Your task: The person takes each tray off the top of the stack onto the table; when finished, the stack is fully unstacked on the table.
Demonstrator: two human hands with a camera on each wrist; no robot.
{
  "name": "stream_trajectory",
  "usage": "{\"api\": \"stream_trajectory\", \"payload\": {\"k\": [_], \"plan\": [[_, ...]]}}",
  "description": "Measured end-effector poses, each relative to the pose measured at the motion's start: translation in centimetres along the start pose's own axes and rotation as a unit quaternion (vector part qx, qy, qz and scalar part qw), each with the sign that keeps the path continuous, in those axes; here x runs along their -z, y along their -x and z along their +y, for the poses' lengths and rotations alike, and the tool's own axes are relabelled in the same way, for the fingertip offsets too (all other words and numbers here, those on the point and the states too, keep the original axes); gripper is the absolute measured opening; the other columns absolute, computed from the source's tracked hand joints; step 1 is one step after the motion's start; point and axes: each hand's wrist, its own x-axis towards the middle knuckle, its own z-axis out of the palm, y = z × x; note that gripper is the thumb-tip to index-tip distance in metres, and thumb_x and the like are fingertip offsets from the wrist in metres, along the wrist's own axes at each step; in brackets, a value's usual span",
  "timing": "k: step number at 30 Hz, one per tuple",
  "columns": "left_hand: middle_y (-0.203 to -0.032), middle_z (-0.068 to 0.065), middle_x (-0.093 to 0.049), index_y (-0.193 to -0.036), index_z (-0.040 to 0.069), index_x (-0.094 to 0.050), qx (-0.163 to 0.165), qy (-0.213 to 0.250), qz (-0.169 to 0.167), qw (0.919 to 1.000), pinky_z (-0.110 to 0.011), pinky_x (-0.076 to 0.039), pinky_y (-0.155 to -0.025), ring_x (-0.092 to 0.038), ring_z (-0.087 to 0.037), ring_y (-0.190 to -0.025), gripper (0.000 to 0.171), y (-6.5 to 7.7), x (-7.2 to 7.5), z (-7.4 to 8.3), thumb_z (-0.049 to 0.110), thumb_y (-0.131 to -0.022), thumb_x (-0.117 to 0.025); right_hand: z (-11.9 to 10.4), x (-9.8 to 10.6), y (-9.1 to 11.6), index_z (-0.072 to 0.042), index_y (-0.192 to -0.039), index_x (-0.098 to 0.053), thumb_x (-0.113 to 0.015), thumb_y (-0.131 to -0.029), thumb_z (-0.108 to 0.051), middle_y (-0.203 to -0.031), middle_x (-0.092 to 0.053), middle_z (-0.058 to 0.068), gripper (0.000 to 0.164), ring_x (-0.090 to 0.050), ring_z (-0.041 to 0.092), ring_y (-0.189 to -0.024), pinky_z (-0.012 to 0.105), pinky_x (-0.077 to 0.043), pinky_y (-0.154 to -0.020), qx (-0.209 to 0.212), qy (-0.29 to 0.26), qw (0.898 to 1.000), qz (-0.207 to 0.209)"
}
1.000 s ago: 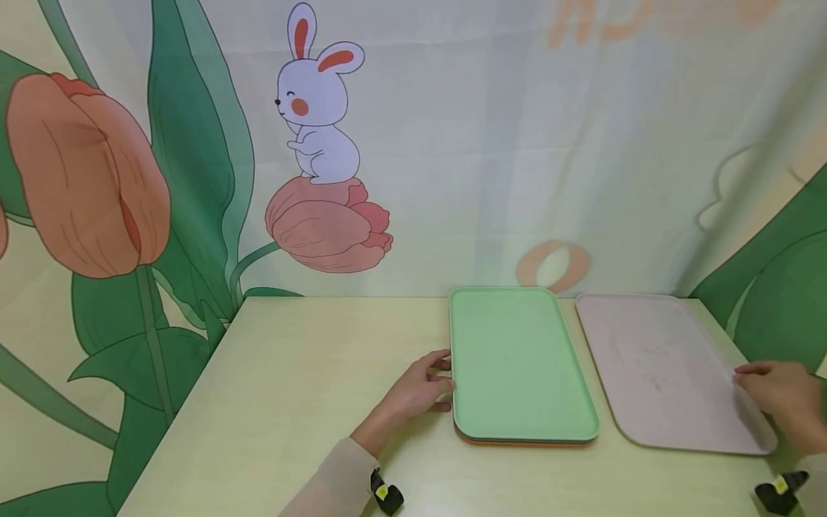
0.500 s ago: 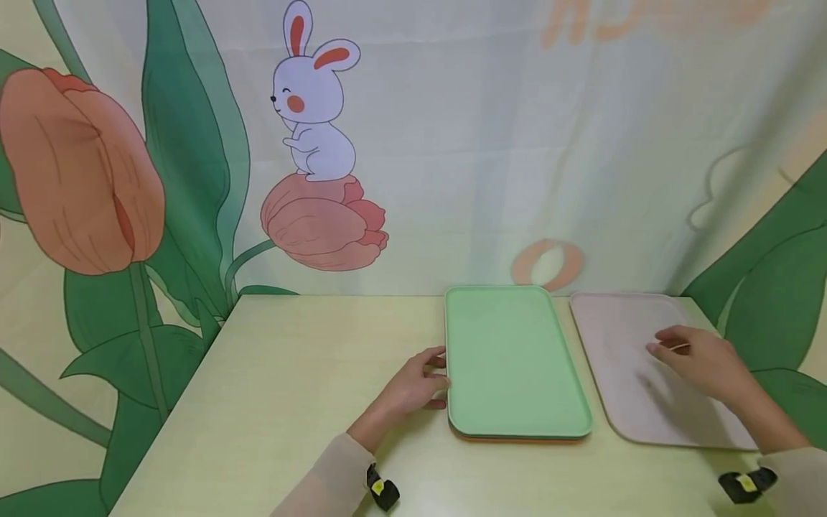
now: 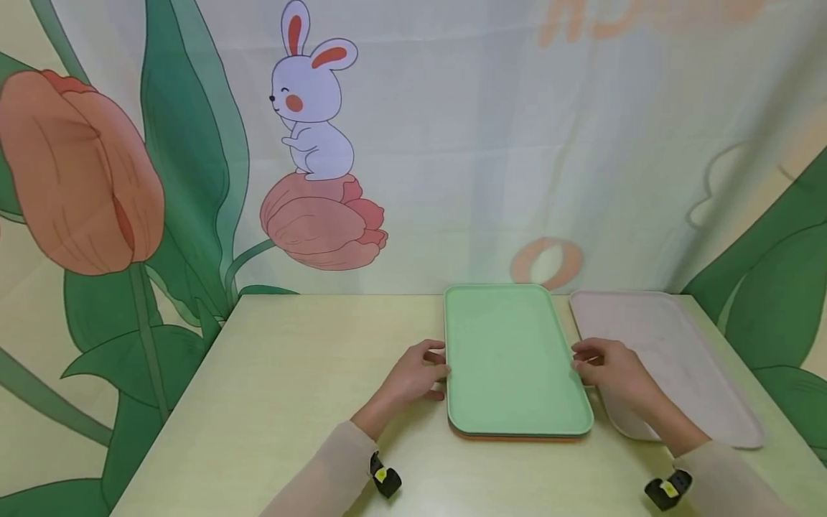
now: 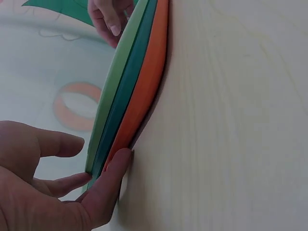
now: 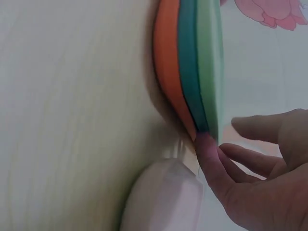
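Note:
A stack of rectangular trays lies on the table: a light green tray [image 3: 517, 359] on top, a teal tray [image 4: 126, 86] in the middle and an orange tray [image 4: 149, 72] at the bottom. With its fingertips my left hand [image 3: 413, 373] touches the stack's left side; its thumb stands off the edge. My right hand [image 3: 617, 370] touches the right side with its fingertips, its thumb also apart from the edge in the right wrist view. Behind and below the right hand lies a pale pink tray [image 3: 672, 373], partly hidden by the hand and forearm.
The pale wooden table [image 3: 310, 373] reaches back to a hanging cloth [image 3: 439, 143] printed with tulips and a rabbit. Black wrist cameras sit on the left cuff [image 3: 386, 480] and the right cuff [image 3: 668, 492].
My right hand has left the pink tray's right edge, crossed over that tray to the left and come to the stack's right side. My left hand has stayed at the stack.

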Motion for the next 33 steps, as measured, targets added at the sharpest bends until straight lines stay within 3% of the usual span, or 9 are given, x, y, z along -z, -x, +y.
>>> {"api": "stream_trajectory", "payload": {"k": [7,19,25,33], "plan": [[-0.123,-0.02,-0.06,-0.145,-0.002,-0.055,-0.028,-0.015,0.027,0.9991,-0.043,-0.067,-0.069,-0.066,-0.027,-0.097,0.052,-0.3,-0.4,0.0,-0.001,-0.095,-0.065,-0.1,-0.4,-0.3,0.012,-0.129,-0.065,-0.068,-0.098,-0.002,-0.111,-0.073,0.019,0.034,-0.07,0.035,-0.101,0.045,-0.059,-0.083,0.008,0.056,0.998,0.016],[-0.116,-0.018,-0.061,-0.138,-0.001,-0.059,-0.025,0.012,0.035,0.999,-0.043,-0.066,-0.065,-0.068,-0.028,-0.089,0.048,-1.1,-2.7,0.5,-0.003,-0.091,-0.066,1.2,0.5,0.0,0.015,-0.124,-0.066,-0.069,-0.095,0.001,-0.104,-0.072,0.019,0.032,-0.069,0.033,-0.092,0.042,-0.058,-0.074,0.03,0.112,0.992,0.045],[-0.114,-0.015,-0.06,-0.138,0.0,-0.058,-0.02,0.02,0.024,0.9993,-0.042,-0.066,-0.064,-0.068,-0.026,-0.085,0.047,-1.3,-3.6,0.8,-0.004,-0.092,-0.065,1.9,1.6,0.3,0.013,-0.126,-0.066,-0.069,-0.098,-0.002,-0.11,-0.073,0.021,0.032,-0.071,0.037,-0.097,0.046,-0.06,-0.075,0.028,0.11,0.993,0.034],[-0.113,-0.015,-0.06,-0.137,-0.001,-0.056,-0.025,0.014,0.012,0.9995,-0.042,-0.066,-0.064,-0.067,-0.023,-0.081,0.046,-1.6,-4.4,1.1,-0.004,-0.093,-0.065,2.9,2.2,1.0,0.007,-0.132,-0.067,-0.069,-0.102,-0.008,-0.115,-0.074,0.018,0.034,-0.071,0.035,-0.104,0.038,-0.058,-0.079,0.001,0.076,0.997,0.025]]}}
